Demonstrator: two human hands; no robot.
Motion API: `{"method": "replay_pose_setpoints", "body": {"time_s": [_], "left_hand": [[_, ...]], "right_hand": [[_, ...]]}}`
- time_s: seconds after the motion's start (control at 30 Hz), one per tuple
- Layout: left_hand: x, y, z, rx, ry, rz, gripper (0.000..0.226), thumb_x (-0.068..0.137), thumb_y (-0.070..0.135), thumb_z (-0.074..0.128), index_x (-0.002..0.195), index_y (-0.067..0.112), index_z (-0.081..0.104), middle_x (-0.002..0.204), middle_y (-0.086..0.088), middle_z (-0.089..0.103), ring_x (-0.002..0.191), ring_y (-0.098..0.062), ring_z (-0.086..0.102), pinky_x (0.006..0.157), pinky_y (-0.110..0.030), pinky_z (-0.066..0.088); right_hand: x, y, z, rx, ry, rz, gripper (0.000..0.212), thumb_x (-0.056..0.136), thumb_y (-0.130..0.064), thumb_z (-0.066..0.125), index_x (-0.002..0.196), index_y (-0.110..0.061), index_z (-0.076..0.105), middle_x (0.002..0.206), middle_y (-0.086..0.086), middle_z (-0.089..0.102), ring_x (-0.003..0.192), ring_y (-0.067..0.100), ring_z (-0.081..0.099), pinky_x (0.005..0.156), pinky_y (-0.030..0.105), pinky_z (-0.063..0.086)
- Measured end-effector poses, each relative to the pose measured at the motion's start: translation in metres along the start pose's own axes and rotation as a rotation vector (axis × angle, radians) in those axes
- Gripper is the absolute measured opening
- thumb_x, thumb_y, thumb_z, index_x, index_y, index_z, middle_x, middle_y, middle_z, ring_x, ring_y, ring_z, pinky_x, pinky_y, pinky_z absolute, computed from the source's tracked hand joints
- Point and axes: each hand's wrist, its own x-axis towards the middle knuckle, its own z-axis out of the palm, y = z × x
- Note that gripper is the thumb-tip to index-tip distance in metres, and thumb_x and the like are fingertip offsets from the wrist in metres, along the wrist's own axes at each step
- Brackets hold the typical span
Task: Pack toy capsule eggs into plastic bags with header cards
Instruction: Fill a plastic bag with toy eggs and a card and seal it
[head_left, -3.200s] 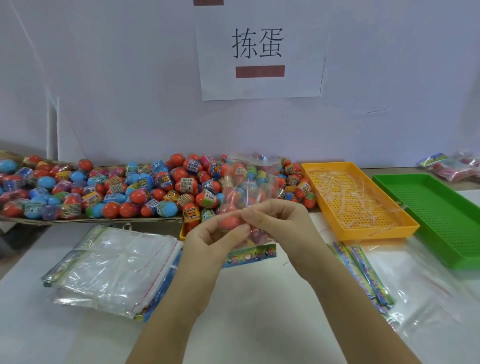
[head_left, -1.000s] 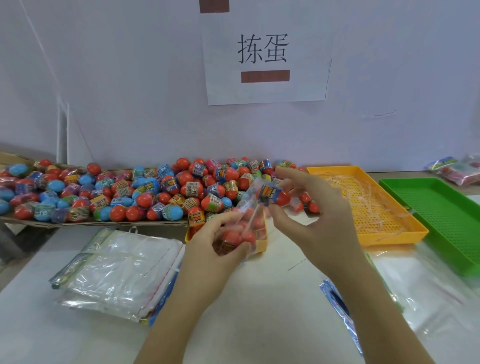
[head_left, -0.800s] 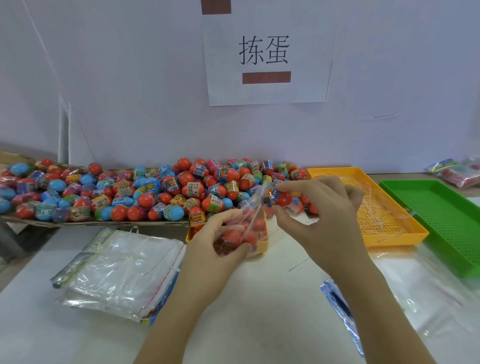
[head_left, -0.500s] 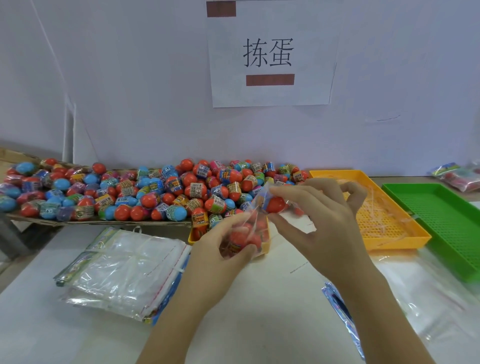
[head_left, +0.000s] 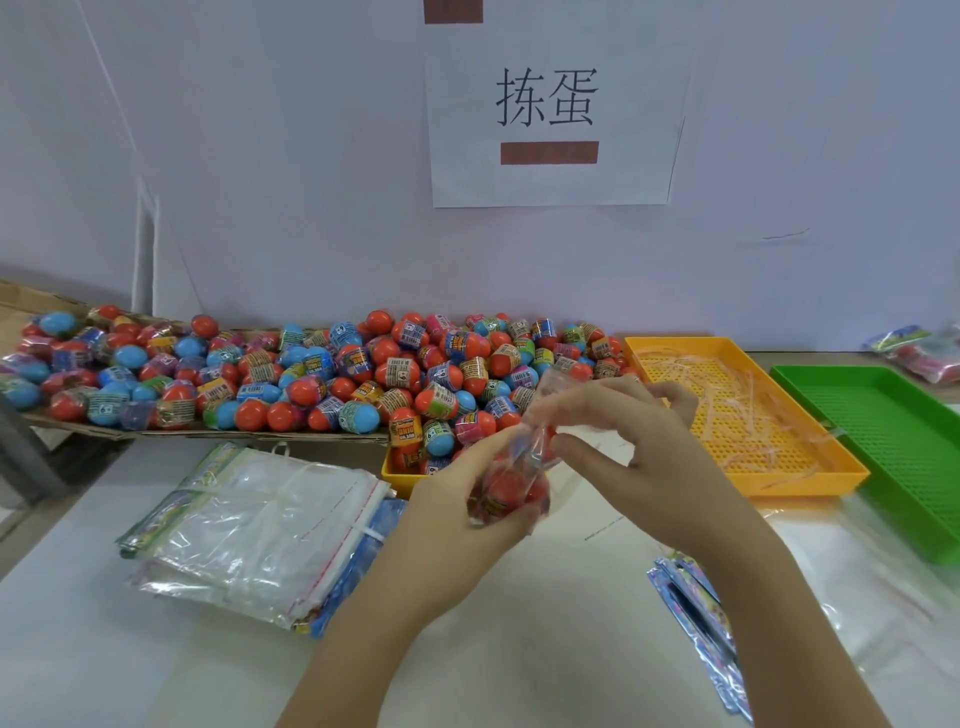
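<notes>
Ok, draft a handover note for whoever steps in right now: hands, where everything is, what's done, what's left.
Left hand cups a clear bag of eggs from below; right hand pinches the bag's top.
Loose eggs heaped at the back; empty bags stacked left; colourful printed cards near right.
Done: this bag is loaded; a few packs lie far right.
Left: close this bag, then probably pack the rest of the pile.

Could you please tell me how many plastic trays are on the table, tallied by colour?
Orange-yellow plastic trays: 2 (large perforated tray; small tray, partly hidden under toy capsule eggs)
Green perforated plastic tray: 1
Total: 3
</notes>
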Motion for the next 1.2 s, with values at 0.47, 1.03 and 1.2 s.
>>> {"method": "replay_pose_setpoints", "body": {"time_s": [0.47,1.03,1.2], "left_hand": [[0.007,0.007,-0.001,-0.743,0.079,-0.123,0.033,0.068,0.029,0.070,0.098,0.040,0.076,0.105,-0.001,0.075,0.094,-0.022,0.073,0.067,-0.030,0.060],[0.007,0.009,-0.002,-0.739,0.319,-0.155,0.057,0.049,0.042,0.078,0.098,0.015,0.072,0.094,-0.004,0.075,0.087,-0.020,0.072,0.069,-0.034,0.059],[0.010,0.005,-0.004,-0.803,0.384,-0.201,0.017,0.076,0.011,0.072,0.084,0.024,0.079,0.091,-0.005,0.077,0.082,-0.021,0.075,0.062,-0.036,0.059]], "right_hand": [[0.017,0.000,0.009,0.845,0.215,0.462,0.056,0.072,-0.035,0.064,0.126,-0.035,0.048,0.111,-0.003,0.060,0.091,0.015,0.064,0.074,0.032,0.052],[0.006,-0.014,0.032,0.724,-0.048,0.281,0.024,0.096,-0.004,0.048,0.083,-0.010,0.068,0.066,-0.011,0.062,0.061,0.001,0.057,0.056,0.014,0.044],[0.009,-0.011,0.038,0.863,0.042,0.371,0.020,0.095,-0.006,0.050,0.095,-0.019,0.067,0.073,-0.009,0.068,0.064,0.005,0.061,0.054,0.015,0.047]]}}
